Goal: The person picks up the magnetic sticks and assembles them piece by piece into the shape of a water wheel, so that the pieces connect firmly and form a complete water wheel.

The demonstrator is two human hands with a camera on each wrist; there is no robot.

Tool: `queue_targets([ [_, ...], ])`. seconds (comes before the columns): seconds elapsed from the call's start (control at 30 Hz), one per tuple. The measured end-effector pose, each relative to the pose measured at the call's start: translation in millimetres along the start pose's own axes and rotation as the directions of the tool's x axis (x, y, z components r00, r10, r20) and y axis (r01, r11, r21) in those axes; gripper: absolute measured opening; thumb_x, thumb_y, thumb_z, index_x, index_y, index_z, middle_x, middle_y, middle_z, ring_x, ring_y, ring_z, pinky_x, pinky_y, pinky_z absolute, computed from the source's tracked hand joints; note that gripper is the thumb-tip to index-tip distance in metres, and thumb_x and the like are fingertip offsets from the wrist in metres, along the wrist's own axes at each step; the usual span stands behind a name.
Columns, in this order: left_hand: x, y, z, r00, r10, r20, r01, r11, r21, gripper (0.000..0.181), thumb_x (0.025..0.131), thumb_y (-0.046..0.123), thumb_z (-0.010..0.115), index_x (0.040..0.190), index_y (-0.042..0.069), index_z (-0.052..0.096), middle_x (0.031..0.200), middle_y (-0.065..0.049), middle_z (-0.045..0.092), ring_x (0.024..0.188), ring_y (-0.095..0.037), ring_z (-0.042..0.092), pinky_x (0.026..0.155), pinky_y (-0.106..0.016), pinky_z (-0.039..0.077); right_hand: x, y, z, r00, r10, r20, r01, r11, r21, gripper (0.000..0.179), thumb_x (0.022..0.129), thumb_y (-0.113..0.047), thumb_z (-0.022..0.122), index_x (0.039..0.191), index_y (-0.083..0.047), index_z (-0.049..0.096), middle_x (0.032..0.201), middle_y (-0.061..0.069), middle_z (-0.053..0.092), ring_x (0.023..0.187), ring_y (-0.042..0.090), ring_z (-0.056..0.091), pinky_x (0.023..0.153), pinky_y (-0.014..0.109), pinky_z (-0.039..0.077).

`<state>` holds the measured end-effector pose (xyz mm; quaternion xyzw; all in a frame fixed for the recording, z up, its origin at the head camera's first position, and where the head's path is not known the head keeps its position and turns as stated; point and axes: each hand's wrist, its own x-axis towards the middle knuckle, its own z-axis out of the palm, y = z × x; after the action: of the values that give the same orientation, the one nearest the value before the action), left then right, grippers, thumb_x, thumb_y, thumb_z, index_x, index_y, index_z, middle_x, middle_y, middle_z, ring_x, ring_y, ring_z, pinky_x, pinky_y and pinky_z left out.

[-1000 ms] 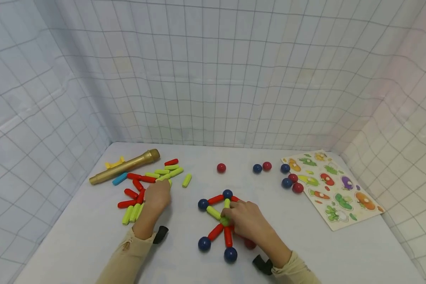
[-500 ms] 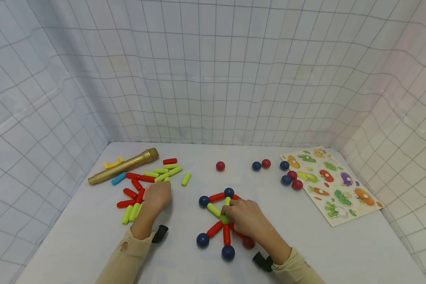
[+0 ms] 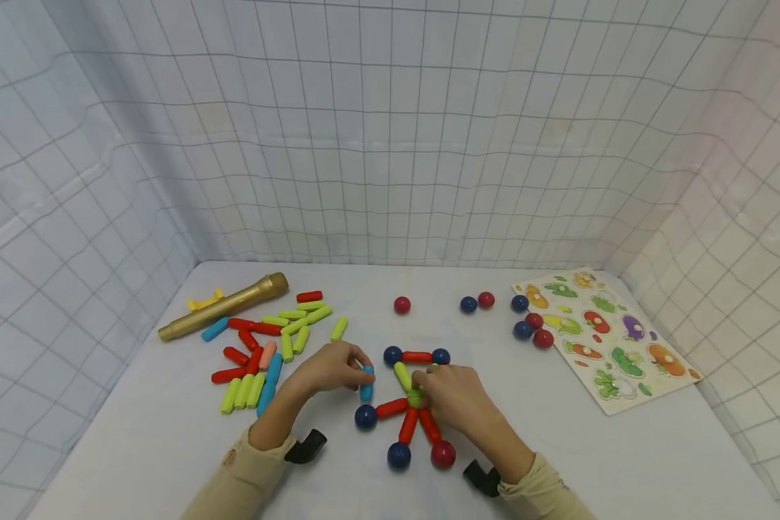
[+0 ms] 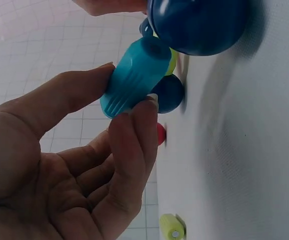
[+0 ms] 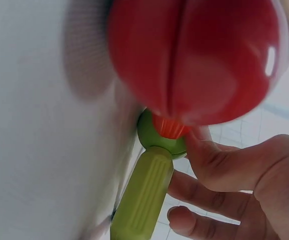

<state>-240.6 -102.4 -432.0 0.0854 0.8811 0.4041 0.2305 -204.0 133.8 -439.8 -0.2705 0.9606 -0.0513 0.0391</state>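
Note:
In the head view my left hand (image 3: 331, 367) pinches a blue rod (image 3: 366, 391) between thumb and fingertips, just above a dark blue ball (image 3: 365, 417). The left wrist view shows the ribbed rod (image 4: 134, 75) tilted, one hollow end pointing toward the large blue ball (image 4: 199, 25). My right hand (image 3: 455, 397) holds the star-shaped build at its green centre ball (image 3: 416, 397). Red rods (image 3: 392, 408) and a yellow-green rod (image 3: 403, 375) radiate from that centre, several ending in blue balls or a red ball (image 3: 443, 454). The fingers partly cover the build's right side.
Loose red, yellow-green, blue and pink rods (image 3: 268, 355) lie at left, near a gold toy microphone (image 3: 227, 307) and a yellow piece (image 3: 206, 299). Spare red and blue balls (image 3: 486, 300) sit at back right beside a vegetable picture board (image 3: 614, 339). Gridded cloth (image 3: 390, 130) encloses the table.
My left hand has come right from the rod pile, carrying the blue rod to the build. The build has turned clockwise under my right hand, which has stayed at its centre.

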Motion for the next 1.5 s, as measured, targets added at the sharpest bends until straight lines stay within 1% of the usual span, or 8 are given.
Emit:
queue_targets([
  [0.3,3.5,0.7,11.5,0.999,-0.042,-0.004,0.042,0.998,0.051,0.029,0.085,0.025,0.075,0.103,0.004,0.071,0.078,-0.002,0.068,0.070,-0.013,0.061,0.068,-0.027,0.050,0.5,-2,0,1.000,-0.002,0.015,0.003,1.000,-0.021,0.026,0.082,-0.025,0.078,0.107,-0.022,0.071,0.083,-0.003,0.065,0.066,0.008,0.050,0.058,0.020,0.043],
  [0.57,-1.0,4.5,15.6,0.997,-0.081,0.020,0.075,0.977,0.200,0.026,0.083,0.033,0.076,0.078,0.008,0.077,0.059,0.000,0.060,0.060,-0.013,0.049,0.055,-0.023,0.035,1.2,-4,2,0.998,-0.049,0.027,0.050,0.999,-0.006,0.026,0.082,-0.021,0.078,0.107,-0.023,0.071,0.083,-0.005,0.064,0.066,0.007,0.049,0.059,0.018,0.044],
  [0.83,1.4,4.5,15.4,0.989,-0.108,0.098,0.088,0.978,0.191,0.033,0.081,0.029,0.079,0.100,0.004,0.071,0.069,-0.001,0.065,0.064,-0.013,0.059,0.062,-0.024,0.046,0.3,-5,1,0.998,-0.058,0.013,0.058,0.998,-0.003,0.024,0.083,-0.020,0.077,0.106,-0.022,0.071,0.080,-0.004,0.063,0.063,0.007,0.047,0.056,0.017,0.040],
  [0.97,5.3,1.1,16.4,0.995,-0.095,0.039,0.086,0.980,0.179,0.033,0.082,0.028,0.077,0.103,0.002,0.073,0.072,-0.001,0.066,0.067,-0.014,0.058,0.063,-0.024,0.046,-0.3,-6,1,0.997,-0.072,0.013,0.072,0.997,0.008,0.023,0.082,-0.019,0.077,0.105,-0.021,0.072,0.084,-0.004,0.066,0.064,0.007,0.049,0.057,0.017,0.042],
  [1.1,8.9,-1.2,17.3,0.997,-0.071,-0.041,0.077,0.983,0.169,0.029,0.084,0.030,0.075,0.098,0.004,0.076,0.074,0.001,0.066,0.068,-0.013,0.055,0.059,-0.023,0.042,-0.1,-7,1,0.994,-0.105,0.012,0.104,0.994,0.021,0.024,0.081,-0.017,0.077,0.104,-0.020,0.072,0.084,-0.005,0.067,0.064,0.005,0.049,0.059,0.017,0.044],
  [1.3,9.6,-0.6,17.6,0.994,-0.076,-0.075,0.088,0.979,0.184,0.028,0.085,0.031,0.074,0.097,0.006,0.076,0.075,0.001,0.064,0.069,-0.014,0.053,0.058,-0.023,0.039,1.2,-9,2,0.992,-0.123,0.022,0.122,0.992,0.024,0.024,0.082,-0.020,0.078,0.105,-0.020,0.072,0.083,-0.005,0.064,0.065,0.005,0.049,0.059,0.016,0.045],
  [1.43,10.1,-3.1,13.7,0.993,-0.083,-0.086,0.099,0.973,0.210,0.033,0.087,0.034,0.072,0.102,0.006,0.074,0.078,-0.001,0.065,0.071,-0.014,0.054,0.059,-0.024,0.042,1.0,-7,3,0.993,-0.118,0.027,0.117,0.992,0.037,0.028,0.080,-0.018,0.079,0.107,-0.023,0.073,0.095,-0.003,0.065,0.077,0.009,0.056,0.067,0.021,0.050],
  [1.5,9.6,-7.0,6.5,0.987,-0.091,-0.130,0.120,0.964,0.238,0.035,0.088,0.035,0.070,0.106,0.005,0.073,0.080,-0.002,0.065,0.072,-0.016,0.054,0.060,-0.024,0.043,0.5,-6,4,0.992,-0.126,0.029,0.124,0.991,0.057,0.031,0.079,-0.016,0.080,0.108,-0.024,0.073,0.103,-0.002,0.066,0.087,0.011,0.059,0.073,0.025,0.053],
])
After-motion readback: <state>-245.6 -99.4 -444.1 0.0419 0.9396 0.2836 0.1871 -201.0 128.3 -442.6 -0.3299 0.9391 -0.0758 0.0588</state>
